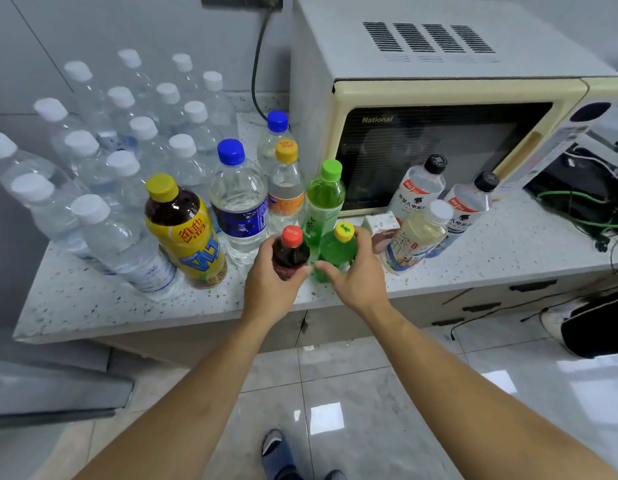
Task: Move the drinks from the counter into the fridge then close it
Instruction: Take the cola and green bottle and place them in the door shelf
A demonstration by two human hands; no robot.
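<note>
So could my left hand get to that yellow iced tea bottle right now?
Probably not yet. The yellow iced tea bottle stands at the counter's front with open space before it, but the left hand is wrapped around the small cola bottle, so it would have to put that down first.

On the counter (93,299) before you, the water bottles (103,161) stand left, the microwave (439,98) behind at right, mixed drinks (266,209) between them.
</note>
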